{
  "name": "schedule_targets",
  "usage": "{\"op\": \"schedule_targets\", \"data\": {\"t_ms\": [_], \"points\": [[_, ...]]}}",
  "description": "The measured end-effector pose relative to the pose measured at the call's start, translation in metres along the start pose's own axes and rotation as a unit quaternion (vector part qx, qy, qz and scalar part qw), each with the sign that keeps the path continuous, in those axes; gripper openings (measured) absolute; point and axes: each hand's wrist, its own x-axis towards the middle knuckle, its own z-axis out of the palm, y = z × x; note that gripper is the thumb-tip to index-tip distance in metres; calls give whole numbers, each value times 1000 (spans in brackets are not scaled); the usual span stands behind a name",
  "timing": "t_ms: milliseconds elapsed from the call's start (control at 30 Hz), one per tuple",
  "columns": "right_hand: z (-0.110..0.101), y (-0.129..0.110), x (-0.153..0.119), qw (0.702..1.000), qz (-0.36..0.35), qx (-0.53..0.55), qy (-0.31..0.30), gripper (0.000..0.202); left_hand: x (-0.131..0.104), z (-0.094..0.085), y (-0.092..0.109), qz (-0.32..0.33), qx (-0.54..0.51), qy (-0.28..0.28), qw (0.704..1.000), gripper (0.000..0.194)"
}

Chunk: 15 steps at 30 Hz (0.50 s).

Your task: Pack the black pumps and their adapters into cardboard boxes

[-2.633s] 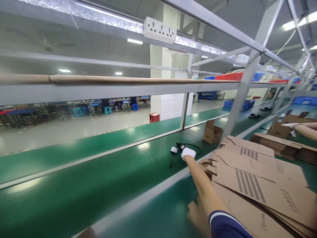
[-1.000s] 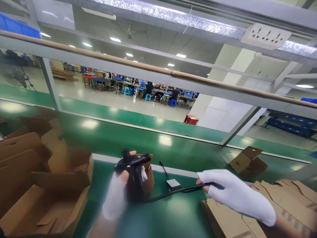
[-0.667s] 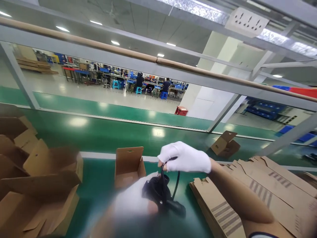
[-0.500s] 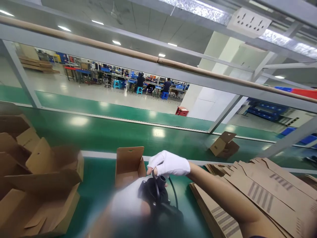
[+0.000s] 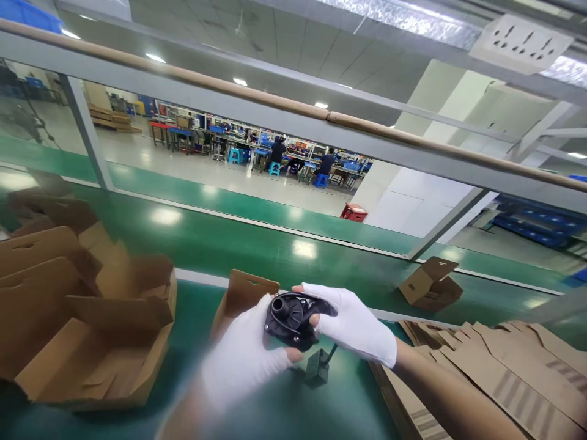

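A black round device with a short pipe stub and a cable looped around it is held between both hands over the green work surface. My left hand, in a white fingerless glove, grips its left side with the thumb below. On its right side my right hand, gloved the same way, has its fingers and thumb closed. A dark block-shaped piece on a cable hangs beneath the device. Just behind my left hand stands an open cardboard box, partly hidden by it.
Several open cardboard boxes crowd the left. Flattened cardboard is stacked at the right. Another open box sits farther back on the green belt. Metal frame bars cross ahead; people sit far off.
The view has shifted, so the scene sits farther right. The device has been raised and turned, with its pipe stub now at the left. My right hand has moved from its top to its right side.
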Motion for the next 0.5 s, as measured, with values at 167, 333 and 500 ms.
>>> {"op": "schedule_targets", "data": {"t_ms": [167, 333, 500], "points": [[16, -21, 20, 991, 110, 76, 6, 51, -30, -11, -23, -85, 476, -29, 875, 38], [52, -22, 52, 975, 129, 175, -48, 50, -39, -20, -65, -46, 634, -11, 772, 21], [84, 0, 72, 974, 151, 145, -88, 50, -43, -18, -90, 2, 637, 49, 769, 32]]}}
